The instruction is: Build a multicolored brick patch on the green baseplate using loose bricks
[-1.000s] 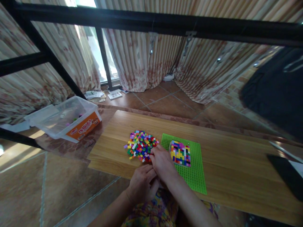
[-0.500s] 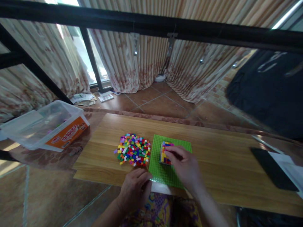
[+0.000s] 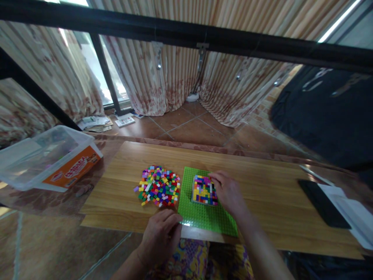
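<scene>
A green studded baseplate lies on the wooden table. On it sits a square build of small colourful bricks with a pale border. My left hand is closed at the baseplate's near left corner, fingertips on its edge. My right hand is at the build's far right corner, its thumb and fingers pinched together there. Whatever the pinch holds is hidden or too small to name. Left of the baseplate is a loose pile of multicoloured bricks, close beyond my left hand.
A clear plastic bin with an orange label stands left of the wooden table. At the table's right lie a dark flat object and white papers. A black bar crosses above, before curtains.
My right hand has shifted from over the build to its far right corner, uncovering the coloured bricks. My left hand stays at the baseplate's corner. The view has turned slightly right.
</scene>
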Demonstrator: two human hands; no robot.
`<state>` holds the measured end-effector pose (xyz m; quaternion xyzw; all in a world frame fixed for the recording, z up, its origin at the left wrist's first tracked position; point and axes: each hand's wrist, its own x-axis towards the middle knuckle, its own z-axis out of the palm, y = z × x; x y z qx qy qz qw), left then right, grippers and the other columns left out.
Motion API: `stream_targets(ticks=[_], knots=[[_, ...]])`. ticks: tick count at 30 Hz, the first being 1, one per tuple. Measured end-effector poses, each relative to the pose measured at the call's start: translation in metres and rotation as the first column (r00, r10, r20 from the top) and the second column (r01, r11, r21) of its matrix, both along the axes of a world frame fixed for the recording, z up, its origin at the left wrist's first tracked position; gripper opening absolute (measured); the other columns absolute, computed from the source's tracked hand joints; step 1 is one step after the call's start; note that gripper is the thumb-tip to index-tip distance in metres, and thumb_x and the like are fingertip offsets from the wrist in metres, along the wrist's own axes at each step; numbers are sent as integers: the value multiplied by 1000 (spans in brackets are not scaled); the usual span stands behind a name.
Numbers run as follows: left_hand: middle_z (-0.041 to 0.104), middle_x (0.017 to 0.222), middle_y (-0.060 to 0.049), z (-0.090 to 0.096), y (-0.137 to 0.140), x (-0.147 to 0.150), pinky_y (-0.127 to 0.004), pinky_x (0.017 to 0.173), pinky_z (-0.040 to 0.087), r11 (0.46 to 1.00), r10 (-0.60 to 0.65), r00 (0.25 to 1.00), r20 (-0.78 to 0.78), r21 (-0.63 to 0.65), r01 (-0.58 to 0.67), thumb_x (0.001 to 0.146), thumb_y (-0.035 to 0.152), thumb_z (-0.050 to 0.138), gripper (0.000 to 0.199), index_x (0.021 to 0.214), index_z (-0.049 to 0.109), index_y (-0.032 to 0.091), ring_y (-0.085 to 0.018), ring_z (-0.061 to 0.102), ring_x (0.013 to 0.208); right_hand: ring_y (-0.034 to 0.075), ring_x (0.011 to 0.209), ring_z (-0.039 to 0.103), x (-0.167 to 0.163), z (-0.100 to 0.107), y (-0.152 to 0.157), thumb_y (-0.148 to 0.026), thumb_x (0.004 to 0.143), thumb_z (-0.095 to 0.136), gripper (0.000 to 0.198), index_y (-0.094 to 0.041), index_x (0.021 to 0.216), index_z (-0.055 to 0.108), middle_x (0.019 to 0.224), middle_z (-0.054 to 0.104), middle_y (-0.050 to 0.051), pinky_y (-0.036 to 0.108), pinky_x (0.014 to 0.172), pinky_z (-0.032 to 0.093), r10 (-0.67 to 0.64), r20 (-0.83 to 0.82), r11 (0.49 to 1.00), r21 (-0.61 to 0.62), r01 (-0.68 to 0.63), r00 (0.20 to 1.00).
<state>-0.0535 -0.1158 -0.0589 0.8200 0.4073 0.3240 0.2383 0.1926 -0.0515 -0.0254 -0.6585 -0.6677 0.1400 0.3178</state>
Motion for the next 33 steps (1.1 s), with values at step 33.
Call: stream_targets(ticks=[33], knots=[[62, 73, -4, 0, -1, 0, -26, 62, 44, 1000, 0, 999, -40, -3, 0, 83, 11, 50, 15, 86, 62, 19, -16, 59, 68, 20, 90, 69, 10, -7, 10, -33, 82, 58, 28, -23, 102, 74, 105, 75, 6, 38, 86, 53, -80, -291, 992, -119, 47, 953]])
